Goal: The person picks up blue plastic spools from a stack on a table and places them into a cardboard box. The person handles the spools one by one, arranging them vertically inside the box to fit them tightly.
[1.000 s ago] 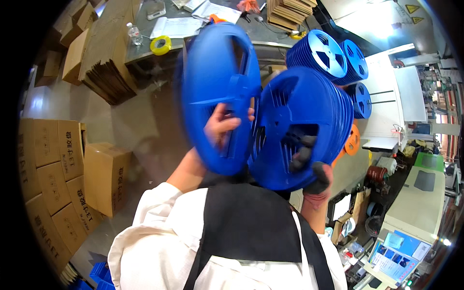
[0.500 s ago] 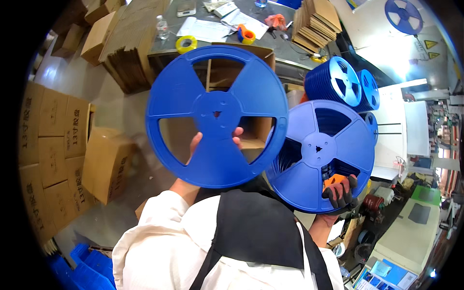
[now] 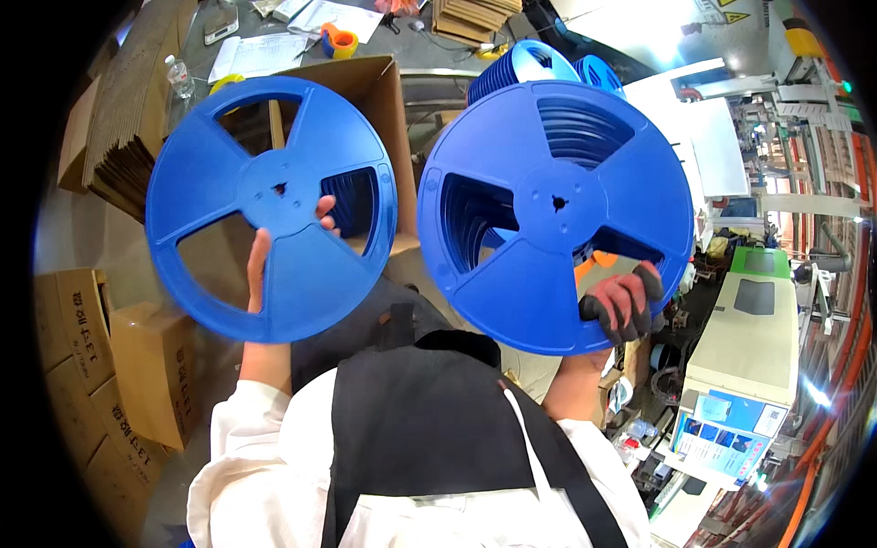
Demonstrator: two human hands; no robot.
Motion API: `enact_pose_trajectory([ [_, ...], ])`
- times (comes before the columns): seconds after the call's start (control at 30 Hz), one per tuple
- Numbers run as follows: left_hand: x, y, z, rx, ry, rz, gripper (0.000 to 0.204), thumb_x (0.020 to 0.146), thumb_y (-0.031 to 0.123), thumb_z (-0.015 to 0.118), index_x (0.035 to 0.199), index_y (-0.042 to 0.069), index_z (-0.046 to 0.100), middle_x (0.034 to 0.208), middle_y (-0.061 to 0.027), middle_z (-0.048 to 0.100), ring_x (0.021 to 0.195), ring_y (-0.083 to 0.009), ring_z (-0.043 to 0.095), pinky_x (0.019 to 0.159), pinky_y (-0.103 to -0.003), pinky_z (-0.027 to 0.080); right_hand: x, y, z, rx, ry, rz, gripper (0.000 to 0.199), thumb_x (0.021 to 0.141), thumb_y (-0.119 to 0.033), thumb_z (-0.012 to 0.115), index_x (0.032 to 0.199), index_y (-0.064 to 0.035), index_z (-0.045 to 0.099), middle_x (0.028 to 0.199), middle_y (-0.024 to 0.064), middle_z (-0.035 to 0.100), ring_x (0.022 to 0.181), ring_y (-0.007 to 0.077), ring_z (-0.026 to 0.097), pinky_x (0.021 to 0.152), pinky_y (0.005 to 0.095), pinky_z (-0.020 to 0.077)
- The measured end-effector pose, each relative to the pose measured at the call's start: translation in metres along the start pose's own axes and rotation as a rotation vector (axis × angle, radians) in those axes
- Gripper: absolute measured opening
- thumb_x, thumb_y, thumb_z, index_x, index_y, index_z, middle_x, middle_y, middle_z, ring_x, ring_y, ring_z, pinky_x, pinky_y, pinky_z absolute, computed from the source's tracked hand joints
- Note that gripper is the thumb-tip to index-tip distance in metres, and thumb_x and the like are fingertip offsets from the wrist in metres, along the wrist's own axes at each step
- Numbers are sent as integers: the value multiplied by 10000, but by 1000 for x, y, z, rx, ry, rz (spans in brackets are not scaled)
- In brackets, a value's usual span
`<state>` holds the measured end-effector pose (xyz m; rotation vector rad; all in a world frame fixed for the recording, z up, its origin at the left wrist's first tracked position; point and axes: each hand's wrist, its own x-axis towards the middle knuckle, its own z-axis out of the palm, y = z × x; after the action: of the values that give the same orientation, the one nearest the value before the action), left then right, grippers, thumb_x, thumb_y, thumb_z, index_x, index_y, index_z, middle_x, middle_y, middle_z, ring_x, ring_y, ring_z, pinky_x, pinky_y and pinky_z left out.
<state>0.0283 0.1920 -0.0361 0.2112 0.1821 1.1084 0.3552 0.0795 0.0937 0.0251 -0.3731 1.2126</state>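
- L hand (image 3: 258,269) grips L blue reel (image 3: 301,164) from below, digits spread approx its 4 to 6 o'clock; reel at 10 o'clock.
- Gloved R hand (image 3: 624,301), fingers curled, grips R reel stack (image 3: 539,173) at its 5 o'clock; stack at 2 o'clock.

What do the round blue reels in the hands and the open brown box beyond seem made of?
Round, blue, spoked reels: likely moulded plastic, satin, given the even colour, raised ribs and soft sheen. Open, brown, rectangular box: probably cardboard, matte, judging by its tan, straight-edged panels.
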Motion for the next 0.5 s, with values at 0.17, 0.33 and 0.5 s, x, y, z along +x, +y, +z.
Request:
enact_pose_trajectory([
  [0.17, 19, -28, 20, 452, 225, -150, 586, 913, 368, 562, 1373, 37, 412, 1153, -124, 582, 1007, -184, 592, 876, -315, 503, 0, -3, -16, -312, -2, 155, 506, 770, -383, 714, 1148, -139, 482, 763, 16, 534, 564, 123, 513, 430, 258, 434],
  [0.33, 39, -87, 43, 639, 84, -372, 782, 835, 131, 677, 1464, 148, 214, 1165, -131, 556, 939, -198, 590, 838, -316, 485, -15, 59, -8, -830, 196, 488, 795, 686, -299, 760, 1346, -46, 396, 1002, 99, 623, 831, 243, 638, 711, 348, 525],
  [0.5, 50, -129, -4, 374, 5, -211, 863, 781, 71, 714, 1462, 130, 187, 1205, -160, 551, 1075, -249, 575, 917, -402, 489, -19, 78, 12, -1115, 352, 719, 769, 658, -74, 758, 1357, -56, 438, 1313, 87, 514, 1213, 218, 488, 1025, 350, 378],
])
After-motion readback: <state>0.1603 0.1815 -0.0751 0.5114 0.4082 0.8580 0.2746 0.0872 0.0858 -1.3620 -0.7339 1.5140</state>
